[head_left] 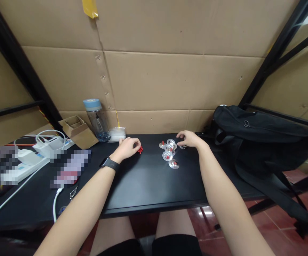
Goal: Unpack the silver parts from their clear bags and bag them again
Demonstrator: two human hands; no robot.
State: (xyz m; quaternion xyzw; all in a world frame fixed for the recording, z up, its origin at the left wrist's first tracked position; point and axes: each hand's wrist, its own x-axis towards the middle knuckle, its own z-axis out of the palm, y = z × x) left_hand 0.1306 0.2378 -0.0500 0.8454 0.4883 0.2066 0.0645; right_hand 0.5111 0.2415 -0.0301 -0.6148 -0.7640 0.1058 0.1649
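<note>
My left hand (128, 147), with a dark watch on its wrist, is on the left of the black tabletop. Its thumb and fingertips close in a pinch at a small cluster of red pieces (140, 150). To the right of it lies a loose group of clear, shiny discs (167, 155) that look like suction cups, several with a red piece at the centre. One disc (174, 163) sits nearer the front edge. My right hand (189, 138) hovers at the group's right side, fingers bent and apart from the thumb. Another clear disc (182, 146) shows partly beneath it.
A blue-lidded bottle (96, 121), an open cardboard box (79, 131) and a clear plastic packet (117, 134) stand at the back left. Power strips with white cables (33, 160) lie farther left. A black bag (260, 142) fills the right side. Cardboard panels (154, 81) wall the back.
</note>
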